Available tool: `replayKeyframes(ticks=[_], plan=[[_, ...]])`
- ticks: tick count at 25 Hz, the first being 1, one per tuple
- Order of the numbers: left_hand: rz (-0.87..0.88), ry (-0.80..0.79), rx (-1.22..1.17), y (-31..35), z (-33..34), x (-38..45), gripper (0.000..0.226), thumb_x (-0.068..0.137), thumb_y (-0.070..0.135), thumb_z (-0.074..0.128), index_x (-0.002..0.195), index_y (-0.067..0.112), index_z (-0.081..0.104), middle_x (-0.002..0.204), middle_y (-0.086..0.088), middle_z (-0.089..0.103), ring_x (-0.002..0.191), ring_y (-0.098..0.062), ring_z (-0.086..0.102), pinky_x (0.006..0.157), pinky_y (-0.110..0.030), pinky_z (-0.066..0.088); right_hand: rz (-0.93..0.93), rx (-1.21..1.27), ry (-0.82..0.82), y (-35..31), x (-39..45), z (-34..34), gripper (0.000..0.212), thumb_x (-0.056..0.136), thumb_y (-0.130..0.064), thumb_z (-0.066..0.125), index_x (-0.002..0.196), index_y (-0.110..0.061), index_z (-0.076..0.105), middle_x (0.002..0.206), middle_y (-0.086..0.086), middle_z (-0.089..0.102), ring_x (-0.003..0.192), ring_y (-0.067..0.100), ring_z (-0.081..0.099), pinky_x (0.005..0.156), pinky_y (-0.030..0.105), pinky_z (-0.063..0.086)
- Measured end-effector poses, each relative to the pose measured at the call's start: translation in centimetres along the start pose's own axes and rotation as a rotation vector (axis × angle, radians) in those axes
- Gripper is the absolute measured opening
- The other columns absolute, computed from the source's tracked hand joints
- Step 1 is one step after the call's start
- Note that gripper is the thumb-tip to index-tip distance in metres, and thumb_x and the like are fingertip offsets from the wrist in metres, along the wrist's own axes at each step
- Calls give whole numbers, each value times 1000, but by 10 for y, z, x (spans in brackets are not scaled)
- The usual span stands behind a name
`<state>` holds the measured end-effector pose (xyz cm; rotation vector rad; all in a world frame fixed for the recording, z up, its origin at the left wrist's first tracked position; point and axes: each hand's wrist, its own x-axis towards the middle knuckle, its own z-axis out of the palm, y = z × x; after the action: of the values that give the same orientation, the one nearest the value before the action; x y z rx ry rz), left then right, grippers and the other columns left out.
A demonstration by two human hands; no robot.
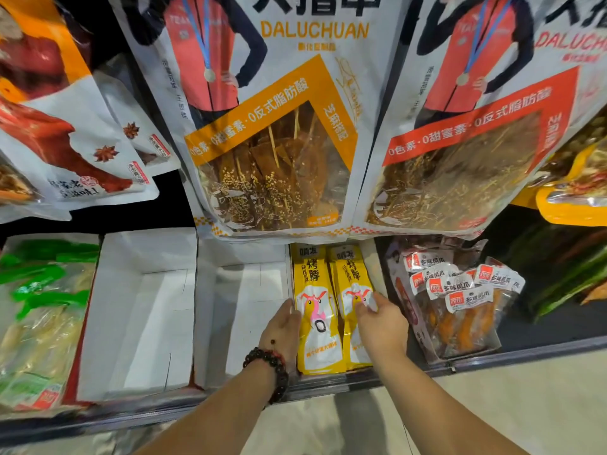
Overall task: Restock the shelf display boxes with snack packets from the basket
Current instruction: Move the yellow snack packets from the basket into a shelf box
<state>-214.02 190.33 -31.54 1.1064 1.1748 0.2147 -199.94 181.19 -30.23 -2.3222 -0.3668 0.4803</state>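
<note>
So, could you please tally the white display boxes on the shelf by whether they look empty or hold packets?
Empty white boxes: 2, the left empty box and the middle empty box
Boxes holding yellow packets: 1; the left hand and the right hand rest on these packets
Total: 3

A shop: hanging snack bags (279, 126) above a shelf (328, 385) of display boxes (141, 310)
</note>
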Motion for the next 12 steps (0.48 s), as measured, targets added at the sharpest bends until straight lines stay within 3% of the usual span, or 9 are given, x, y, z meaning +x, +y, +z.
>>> replayKeyframes(ticks=[2, 5, 8, 10, 12], plan=[[20, -4, 34, -5, 0, 4, 39, 102, 31, 38, 141, 30, 39, 134, -2, 57, 97, -12, 62, 54, -8, 50, -87, -135, -9, 4, 3, 2, 31, 90, -31, 53, 115, -13, 58, 106, 14, 62, 84, 33, 59, 69, 34, 44], [38, 26, 56, -10, 2, 6, 36, 102, 28, 39, 137, 33, 43, 124, -1, 63, 92, -11, 65, 56, -14, 52, -229, -456, -9, 12, 4, 6, 40, 91, -36, 50, 124, -15, 49, 119, 8, 49, 98, 28, 56, 71, 34, 45], [34, 43, 67, -9, 4, 3, 35, 102, 27, 38, 135, 34, 43, 123, 0, 63, 89, -10, 64, 54, -14, 53, -433, -726, 158, 21, 7, 6, 42, 78, -41, 64, 112, -16, 63, 111, 10, 58, 96, 33, 51, 74, 40, 44], [25, 60, 83, -8, 6, 0, 38, 102, 29, 36, 140, 35, 38, 129, -1, 59, 98, -17, 64, 62, -23, 55, -440, -744, 199, 28, 13, 5, 40, 75, -44, 66, 107, -20, 68, 117, 13, 58, 100, 36, 49, 79, 45, 43], [21, 70, 138, -13, 7, 0, 42, 102, 32, 35, 144, 35, 32, 134, -1, 56, 111, -24, 61, 81, -37, 56, -370, -729, 146, 37, 17, 4, 41, 83, -49, 56, 118, -29, 63, 137, 14, 47, 119, 36, 41, 91, 49, 37]])
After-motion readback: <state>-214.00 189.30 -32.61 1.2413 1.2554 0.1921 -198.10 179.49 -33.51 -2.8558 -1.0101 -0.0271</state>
